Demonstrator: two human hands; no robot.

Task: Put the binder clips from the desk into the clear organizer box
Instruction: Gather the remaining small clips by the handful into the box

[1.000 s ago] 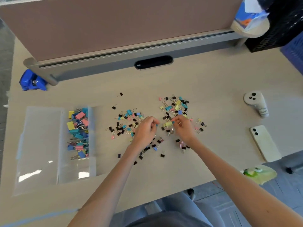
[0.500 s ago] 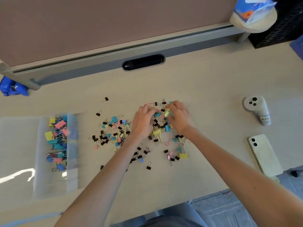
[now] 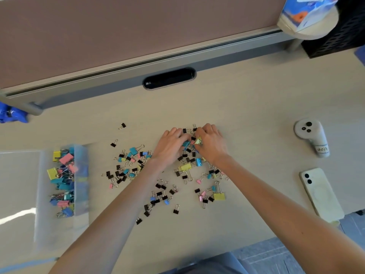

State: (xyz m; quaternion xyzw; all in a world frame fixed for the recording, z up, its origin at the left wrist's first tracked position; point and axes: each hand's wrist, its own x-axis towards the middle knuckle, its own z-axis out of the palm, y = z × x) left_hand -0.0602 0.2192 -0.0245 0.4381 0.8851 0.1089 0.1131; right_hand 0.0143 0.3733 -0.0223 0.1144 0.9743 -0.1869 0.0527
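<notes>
- Compared with a second ago, both hands have gone from the near middle of the scatter to its far edge; since half a second ago they have barely shifted.
- The left hand (image 3: 171, 146) lies palm down over the binder clips (image 3: 185, 169), fingers curled onto a teal clip (image 3: 186, 143); whether that grip has closed on it or only touches, I cannot tell.
- The right hand (image 3: 212, 144) sits just beside it, thumb and fingers bent around a pale yellow clip (image 3: 198, 141); I cannot tell if it is truly pinched.
- Loose clips, mostly small black ones mixed with blue, pink and yellow, spread across the table (image 3: 246, 107) beneath and on both sides of the forearms.
- The clear organizer box (image 3: 59, 230) stands well to the left, one compartment holding a heap of coloured clips (image 3: 63, 180).
- To the right lie a white controller (image 3: 312, 135) and, nearer, a pale phone (image 3: 321, 194) face down, well apart from the clips.
</notes>
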